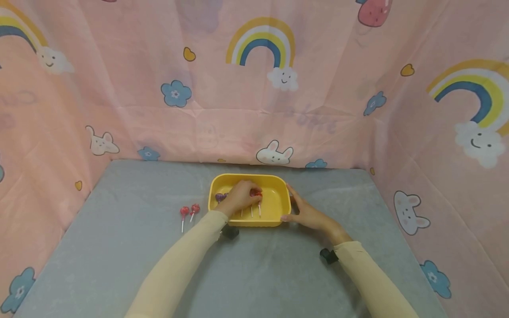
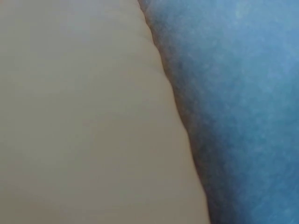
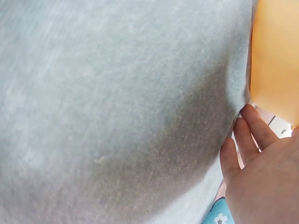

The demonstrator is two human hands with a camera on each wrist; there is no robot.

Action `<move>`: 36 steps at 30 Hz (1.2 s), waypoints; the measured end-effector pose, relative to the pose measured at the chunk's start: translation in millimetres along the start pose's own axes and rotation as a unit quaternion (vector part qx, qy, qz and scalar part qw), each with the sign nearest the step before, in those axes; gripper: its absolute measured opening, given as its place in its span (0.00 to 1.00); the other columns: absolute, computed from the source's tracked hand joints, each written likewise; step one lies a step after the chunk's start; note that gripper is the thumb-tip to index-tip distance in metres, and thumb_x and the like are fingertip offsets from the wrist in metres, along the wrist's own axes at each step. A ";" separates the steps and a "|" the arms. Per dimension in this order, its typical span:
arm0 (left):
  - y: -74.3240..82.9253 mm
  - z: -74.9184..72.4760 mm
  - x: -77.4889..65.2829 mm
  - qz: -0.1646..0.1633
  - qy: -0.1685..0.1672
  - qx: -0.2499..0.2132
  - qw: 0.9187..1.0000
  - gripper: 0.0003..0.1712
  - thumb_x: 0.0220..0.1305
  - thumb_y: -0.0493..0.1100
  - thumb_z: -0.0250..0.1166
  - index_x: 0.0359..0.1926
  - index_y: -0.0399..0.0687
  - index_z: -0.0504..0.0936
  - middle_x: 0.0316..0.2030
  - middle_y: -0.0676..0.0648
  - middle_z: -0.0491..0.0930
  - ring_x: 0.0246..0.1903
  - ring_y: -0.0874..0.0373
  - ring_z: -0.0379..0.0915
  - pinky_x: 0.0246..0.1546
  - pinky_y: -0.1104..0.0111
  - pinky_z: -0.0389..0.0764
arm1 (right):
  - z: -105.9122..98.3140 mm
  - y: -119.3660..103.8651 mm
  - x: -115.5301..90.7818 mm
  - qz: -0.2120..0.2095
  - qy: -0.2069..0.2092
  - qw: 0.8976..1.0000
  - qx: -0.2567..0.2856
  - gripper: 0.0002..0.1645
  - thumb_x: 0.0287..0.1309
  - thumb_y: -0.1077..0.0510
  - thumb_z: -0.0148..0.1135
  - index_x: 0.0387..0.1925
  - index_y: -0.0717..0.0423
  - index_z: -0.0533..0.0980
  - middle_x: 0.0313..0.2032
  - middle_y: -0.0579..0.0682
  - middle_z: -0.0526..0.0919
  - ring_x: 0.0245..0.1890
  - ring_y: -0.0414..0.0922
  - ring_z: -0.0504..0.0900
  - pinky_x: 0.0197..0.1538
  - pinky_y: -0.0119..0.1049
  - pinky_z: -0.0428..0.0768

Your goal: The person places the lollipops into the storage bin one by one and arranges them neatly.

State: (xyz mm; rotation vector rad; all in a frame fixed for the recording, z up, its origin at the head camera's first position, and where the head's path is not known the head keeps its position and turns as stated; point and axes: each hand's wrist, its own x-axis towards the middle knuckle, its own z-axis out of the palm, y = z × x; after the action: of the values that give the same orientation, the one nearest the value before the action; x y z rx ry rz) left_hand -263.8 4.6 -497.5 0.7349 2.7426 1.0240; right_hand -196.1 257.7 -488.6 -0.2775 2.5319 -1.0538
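Observation:
A yellow plastic tray (image 1: 276, 207) stands on the table. My left hand (image 1: 240, 194) reaches into it from the near left, fingers bent over a red lollipop (image 1: 257, 193) and pinching at its head. White sticks of several lollipops point toward the tray's near wall beneath this hand. Purple lollipops (image 1: 220, 197) lie at the tray's left end, partly covered by the hand. My right hand (image 1: 312, 215) rests at the tray's right end, thumb by the near corner and fingers stretched along the side. In the right wrist view, its fingers (image 3: 247, 140) are spread and nearly straight beside the yellow wall.
Two red lollipops, a nearer one (image 1: 184, 211) and another (image 1: 195, 208), lie left of the tray on the grey tablecloth (image 1: 119, 247). A pink printed curtain (image 1: 207, 128) encloses the table's back and sides. The left wrist view is mostly filled by a pale sleeve (image 2: 84, 116).

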 end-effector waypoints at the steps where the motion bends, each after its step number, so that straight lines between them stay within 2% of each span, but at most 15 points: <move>1: -0.2 0.3 0.2 -0.003 -0.001 -0.001 1.000 0.13 0.62 0.45 0.70 0.45 0.46 0.87 0.39 0.48 0.85 0.38 0.58 0.75 0.48 0.66 0.79 | 0.0 0.2 0.1 -0.002 0.000 1.000 -0.002 0.69 0.55 0.39 0.71 0.78 0.35 0.29 0.77 0.59 0.53 0.79 0.61 0.46 0.76 0.68 0.45; 10: -1.1 1.0 0.8 -0.015 -0.011 0.004 1.000 0.15 0.58 0.46 0.73 0.45 0.46 0.88 0.41 0.49 0.86 0.42 0.57 0.76 0.55 0.64 0.79 | 0.7 -0.6 0.1 0.001 0.002 1.000 0.004 0.70 0.53 0.38 0.72 0.78 0.34 0.31 0.78 0.56 0.51 0.79 0.58 0.45 0.76 0.66 0.43; 21: -1.0 1.1 0.5 0.005 0.001 0.014 1.000 0.12 0.59 0.45 0.71 0.43 0.46 0.88 0.38 0.48 0.85 0.37 0.58 0.75 0.48 0.66 0.80 | 0.5 -0.7 -0.2 -0.003 0.000 1.000 0.006 0.69 0.54 0.40 0.72 0.78 0.32 0.30 0.77 0.57 0.54 0.79 0.59 0.45 0.76 0.66 0.43; 30: -1.2 0.9 0.3 0.002 -0.003 0.019 1.000 0.16 0.58 0.46 0.72 0.46 0.46 0.87 0.42 0.48 0.85 0.43 0.55 0.75 0.56 0.62 0.77 | 0.6 -0.1 1.2 -0.004 0.001 1.000 0.000 0.70 0.53 0.39 0.72 0.78 0.34 0.29 0.77 0.59 0.54 0.79 0.60 0.46 0.75 0.68 0.45; 36: -0.3 0.3 -0.1 0.004 -0.003 0.020 1.000 0.17 0.60 0.47 0.71 0.48 0.45 0.86 0.43 0.47 0.85 0.43 0.55 0.75 0.55 0.62 0.77 | 0.8 -1.5 0.6 0.006 0.001 1.000 0.010 0.70 0.52 0.38 0.72 0.78 0.31 0.31 0.78 0.57 0.53 0.79 0.59 0.45 0.76 0.67 0.44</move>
State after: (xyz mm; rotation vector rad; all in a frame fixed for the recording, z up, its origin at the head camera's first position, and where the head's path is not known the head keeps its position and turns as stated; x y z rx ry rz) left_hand -263.8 4.5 -498.0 0.7538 2.7657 0.9697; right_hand -196.3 256.0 -488.2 -0.2542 2.5215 -1.0739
